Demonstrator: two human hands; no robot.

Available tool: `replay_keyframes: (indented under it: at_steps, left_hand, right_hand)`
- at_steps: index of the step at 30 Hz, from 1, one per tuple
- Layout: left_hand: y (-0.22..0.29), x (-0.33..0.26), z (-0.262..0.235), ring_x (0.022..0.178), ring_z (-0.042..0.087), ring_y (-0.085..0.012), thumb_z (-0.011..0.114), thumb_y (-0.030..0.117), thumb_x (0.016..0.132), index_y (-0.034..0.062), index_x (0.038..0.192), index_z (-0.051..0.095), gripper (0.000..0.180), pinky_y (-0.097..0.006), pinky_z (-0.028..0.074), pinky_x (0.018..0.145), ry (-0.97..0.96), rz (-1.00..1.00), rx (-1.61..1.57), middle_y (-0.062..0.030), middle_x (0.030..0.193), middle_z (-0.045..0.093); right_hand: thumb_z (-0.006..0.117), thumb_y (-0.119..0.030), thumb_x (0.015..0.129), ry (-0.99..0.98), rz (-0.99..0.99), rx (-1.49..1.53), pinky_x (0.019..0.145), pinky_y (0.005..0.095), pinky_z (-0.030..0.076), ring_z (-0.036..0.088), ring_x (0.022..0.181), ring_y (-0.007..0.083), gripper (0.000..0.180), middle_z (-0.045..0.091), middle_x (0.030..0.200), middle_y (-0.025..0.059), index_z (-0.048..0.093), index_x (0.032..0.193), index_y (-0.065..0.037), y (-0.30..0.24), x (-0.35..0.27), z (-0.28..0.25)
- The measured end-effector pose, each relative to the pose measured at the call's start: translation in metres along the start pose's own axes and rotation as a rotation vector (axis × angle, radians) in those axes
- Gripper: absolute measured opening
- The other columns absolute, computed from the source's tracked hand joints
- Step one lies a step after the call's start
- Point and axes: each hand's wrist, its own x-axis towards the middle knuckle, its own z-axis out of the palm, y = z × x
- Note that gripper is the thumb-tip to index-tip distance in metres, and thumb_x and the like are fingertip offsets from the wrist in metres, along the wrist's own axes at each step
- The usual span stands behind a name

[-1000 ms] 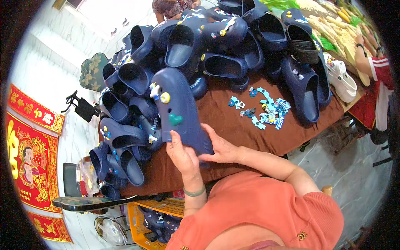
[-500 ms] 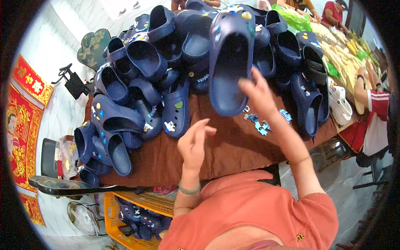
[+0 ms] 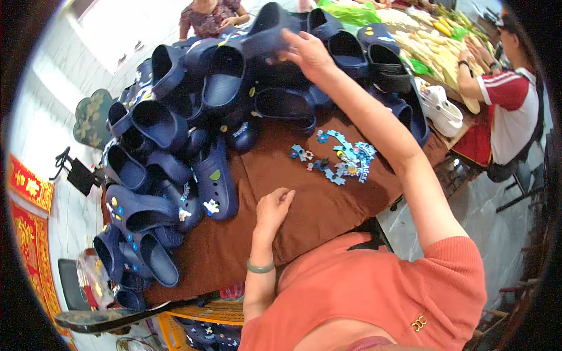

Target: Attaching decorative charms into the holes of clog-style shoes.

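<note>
At the far side of the pile, my right hand (image 3: 310,55) has its fingers on the edge of a navy clog (image 3: 264,36) and appears to grip it; the clog is tilted and slightly blurred. Below that clog, another navy clog (image 3: 284,104) lies with its opening toward me. My left hand (image 3: 274,213) is low over the brown cloth (image 3: 316,210), fingers loosely bent and holding nothing. Blue and yellow shoe charms (image 3: 351,161) lie scattered on the cloth between my hands. A navy clog with a green charm (image 3: 215,181) stands left of my left hand.
Many navy clogs (image 3: 158,126) are heaped along the left and far sides. White clogs (image 3: 439,108) sit at the right edge. One person (image 3: 506,111) works at a table on the right; another (image 3: 208,17) is across from me. A yellow crate (image 3: 172,333) holds clogs below the table.
My right hand has carried the clog away from me onto the far pile. My left hand has lowered toward the cloth. The view has shifted right, uncovering more charms.
</note>
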Motion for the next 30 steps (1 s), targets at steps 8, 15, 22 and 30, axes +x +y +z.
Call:
replay_keyframes:
  at_steps: [8, 15, 22, 30]
  left_hand:
    - [-0.007, 0.003, 0.008, 0.070, 0.066, -0.0263, 0.064, 0.035, 0.090, 0.0052, 0.099, 0.071, 0.032, -0.036, 0.050, 0.066, 0.038, 0.005, 0.021, -0.0135, 0.074, 0.067]
    - [-0.006, 0.002, 0.004, 0.071, 0.066, -0.0263, 0.065, 0.035, 0.089, 0.0068, 0.102, 0.071, 0.032, -0.037, 0.050, 0.068, 0.015, 0.005, 0.048, -0.0134, 0.076, 0.067]
    - [-0.005, -0.001, 0.004, 0.073, 0.066, -0.0254, 0.065, 0.034, 0.088, 0.0062, 0.103, 0.070, 0.032, -0.036, 0.050, 0.069, 0.016, 0.028, 0.009, -0.0133, 0.078, 0.068]
    - [-0.008, -0.002, 0.006, 0.077, 0.067, -0.0294, 0.066, 0.031, 0.087, 0.0056, 0.104, 0.070, 0.030, -0.039, 0.052, 0.071, 0.006, 0.011, 0.031, -0.0132, 0.081, 0.068]
  right_hand:
    - [0.080, -0.018, 0.074, 0.110, -0.095, -0.193, 0.075, 0.0327, 0.055, 0.065, 0.084, 0.0229, 0.085, 0.064, 0.094, 0.0160, 0.031, 0.136, 0.014, 0.014, 0.029, -0.004]
    - [0.082, -0.043, 0.068, -0.099, -0.913, -1.334, 0.104, 0.0545, 0.035, 0.039, 0.124, 0.0434, 0.079, 0.036, 0.135, 0.0253, 0.047, 0.136, -0.024, 0.031, 0.029, 0.008]
    - [0.075, -0.027, 0.077, -0.162, -0.540, -1.739, 0.096, 0.0550, 0.040, 0.042, 0.124, 0.0394, 0.065, 0.045, 0.132, 0.0182, 0.047, 0.135, -0.032, 0.015, 0.051, -0.028]
    - [0.070, -0.038, 0.082, -0.172, -0.594, -1.983, 0.097, 0.0500, 0.044, 0.050, 0.120, 0.0388, 0.060, 0.050, 0.129, 0.0206, 0.049, 0.128, -0.006, -0.065, 0.013, -0.105]
